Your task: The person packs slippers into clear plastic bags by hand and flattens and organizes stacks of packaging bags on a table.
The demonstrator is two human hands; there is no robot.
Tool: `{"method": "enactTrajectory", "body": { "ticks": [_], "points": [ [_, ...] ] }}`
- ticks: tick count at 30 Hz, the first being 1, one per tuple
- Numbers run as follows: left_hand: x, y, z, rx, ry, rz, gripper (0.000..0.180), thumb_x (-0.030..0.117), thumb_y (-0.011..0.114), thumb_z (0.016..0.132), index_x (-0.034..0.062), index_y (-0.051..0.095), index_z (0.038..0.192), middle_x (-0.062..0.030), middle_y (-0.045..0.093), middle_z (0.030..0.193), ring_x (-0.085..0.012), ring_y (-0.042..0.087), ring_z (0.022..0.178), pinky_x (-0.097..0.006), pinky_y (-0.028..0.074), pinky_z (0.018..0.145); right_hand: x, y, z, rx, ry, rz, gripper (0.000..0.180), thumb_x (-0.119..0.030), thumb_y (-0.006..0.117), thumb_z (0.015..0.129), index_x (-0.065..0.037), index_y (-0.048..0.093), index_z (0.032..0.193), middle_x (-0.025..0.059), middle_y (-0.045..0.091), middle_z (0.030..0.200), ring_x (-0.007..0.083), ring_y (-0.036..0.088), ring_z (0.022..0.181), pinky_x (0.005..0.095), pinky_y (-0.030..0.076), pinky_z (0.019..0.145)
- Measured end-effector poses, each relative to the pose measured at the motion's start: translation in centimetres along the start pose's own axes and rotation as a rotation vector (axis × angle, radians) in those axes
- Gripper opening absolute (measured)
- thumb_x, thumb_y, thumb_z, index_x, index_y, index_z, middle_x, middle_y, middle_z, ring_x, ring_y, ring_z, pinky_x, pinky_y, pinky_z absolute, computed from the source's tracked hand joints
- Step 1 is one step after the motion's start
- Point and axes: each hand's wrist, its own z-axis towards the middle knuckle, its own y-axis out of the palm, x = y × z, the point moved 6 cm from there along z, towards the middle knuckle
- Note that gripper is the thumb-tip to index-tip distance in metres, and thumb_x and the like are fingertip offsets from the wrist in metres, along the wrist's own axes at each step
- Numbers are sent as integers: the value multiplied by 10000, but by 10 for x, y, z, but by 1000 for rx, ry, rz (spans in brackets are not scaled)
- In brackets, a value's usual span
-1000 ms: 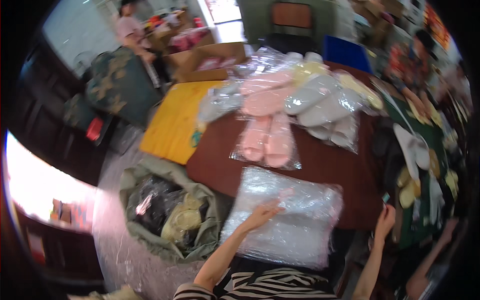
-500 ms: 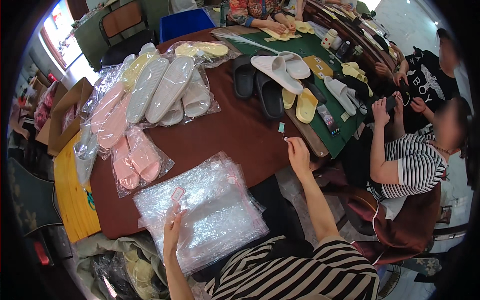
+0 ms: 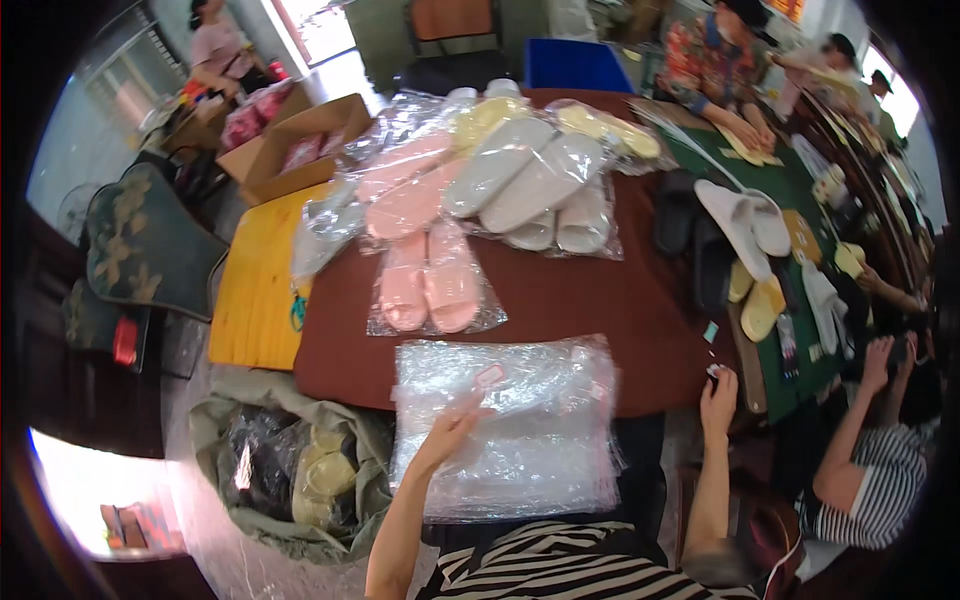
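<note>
A stack of clear plastic bags lies at the near edge of the brown-covered table and hangs over toward my lap. My left hand rests over the left part of the stack, fingers loosely stretched. Just beyond its fingertips, a small red-bordered label shows on the top bag. At the table's right edge my right hand is closed in a pinch; a tiny dark and white piece shows at the fingertips, too small to name. A small pale green slip lies just beyond that hand.
Bagged pink slippers and bagged grey slippers cover the far table. Loose black slippers and white slippers lie right, by a green mat. A fabric sack stands near left. Co-workers sit at right and far right.
The view has swung left, so the table and slippers sit farther right. My left hand has drawn slightly back from the label; my right hand stays by the table's right edge.
</note>
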Motion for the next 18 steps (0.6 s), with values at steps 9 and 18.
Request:
{"method": "enactTrajectory", "body": {
  "ticks": [9, 18],
  "points": [
    [25, -8, 2, 18, -23, 0, 631, 350, 553, 1030, 77, 320, 1549, -161, 590, 1384, -238, 562, 1258, -338, 411, 1067, -113, -32, 21, 22, -103, 83, 305, -40, 595, 894, -18, 607, 1197, 167, 535, 1325, 376, 500, 1246, 458, 402, 1058],
    [-7, -17, 29, 102, 31, 328, 698, 261, 595, 985, 57, 256, 1560, -187, 695, 1062, -288, 686, 914, -409, 522, 795, -376, 42, -45, -499, -1081, 322, 424, -203, 687, 841, -148, 634, 1258, 76, 538, 1397, 293, 475, 1329, 567, 332, 1126]
  ]
}}
